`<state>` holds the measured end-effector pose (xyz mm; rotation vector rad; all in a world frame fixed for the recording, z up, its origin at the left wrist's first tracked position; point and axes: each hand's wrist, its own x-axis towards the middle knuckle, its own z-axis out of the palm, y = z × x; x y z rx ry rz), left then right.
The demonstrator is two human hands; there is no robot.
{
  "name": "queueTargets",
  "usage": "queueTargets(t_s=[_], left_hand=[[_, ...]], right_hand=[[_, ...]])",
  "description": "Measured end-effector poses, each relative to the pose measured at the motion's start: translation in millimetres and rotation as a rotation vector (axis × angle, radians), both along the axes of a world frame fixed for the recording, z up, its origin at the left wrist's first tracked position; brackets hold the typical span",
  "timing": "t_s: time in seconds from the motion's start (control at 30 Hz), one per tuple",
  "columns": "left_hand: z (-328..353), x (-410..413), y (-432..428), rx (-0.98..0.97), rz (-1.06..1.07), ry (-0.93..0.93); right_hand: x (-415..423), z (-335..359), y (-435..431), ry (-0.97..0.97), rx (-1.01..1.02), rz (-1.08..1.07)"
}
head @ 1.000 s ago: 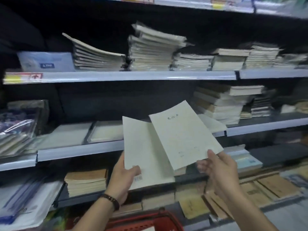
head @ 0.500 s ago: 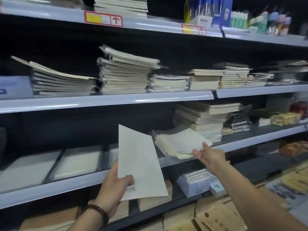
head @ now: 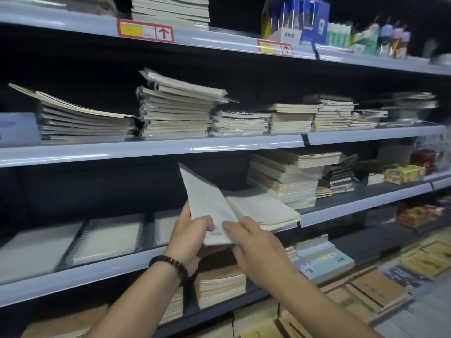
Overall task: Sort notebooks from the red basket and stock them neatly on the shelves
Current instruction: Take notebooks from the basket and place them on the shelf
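Note:
A thin pale notebook (head: 205,198) stands tilted in front of the middle shelf (head: 353,206). My left hand (head: 189,230) grips its lower left edge, thumb on the cover. My right hand (head: 249,236) pinches its lower right corner with the fingertips. Just behind and to the right, a low pile of the same pale notebooks (head: 263,208) lies on the shelf, overhanging the front lip. The red basket is out of view.
Taller notebook stacks (head: 285,181) stand right of the pile. Spiral pads (head: 107,237) lie flat to the left. The shelf above (head: 151,148) carries several stacks. Brown notebooks (head: 219,286) and boxed goods (head: 324,261) fill the lower shelves.
The right hand left the shelf pile, where it had set one notebook, and came back to the notebook in the left hand. That notebook rose toward the shelf. The view tilted upward.

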<state>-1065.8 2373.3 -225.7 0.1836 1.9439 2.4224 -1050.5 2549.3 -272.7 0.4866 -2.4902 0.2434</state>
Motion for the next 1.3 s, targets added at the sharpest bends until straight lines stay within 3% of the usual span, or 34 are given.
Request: queueTargets(t_s=[0.1,0.23,0.3,0.4,0.53,0.87,0.97,1.07,1.2,1.3], left_hand=[[11,5,8,0.028,-0.119,0.025],[5,7,6,-0.099,-0.027,0.007],[-8,9,1,-0.117,-0.010,-0.053],[-26,9,-5,-0.143,-0.011,-0.104],[-44,7,-9,-0.173,-0.033,-0.140],[-105,-3,-31,-0.328,-0.135,-0.206],[-136,1,-50,-0.399,-0.172,-0.268],[-181,8,-76,-0.485,-0.230,-0.355],[-256,23,-121,-0.616,-0.180,-0.393],[-316,44,-152,-0.687,-0.113,-0.508]], right_hand=[[-4,1,6,0.057,-0.350,-0.052],[-10,9,16,-0.241,-1.249,-0.024],[-18,16,23,-0.322,-1.530,0.022],[-40,29,45,-0.381,-1.817,0.048],[-68,30,82,-0.522,-1.962,-0.016],[-50,-54,68,-0.504,-2.034,-0.188],[-38,-93,38,-0.584,-1.788,-0.255],[-31,-143,3,-0.793,-1.475,-0.177],[-25,-224,-48,-1.045,-1.019,-0.062],[-14,-294,-80,-1.145,-0.776,-0.093]])
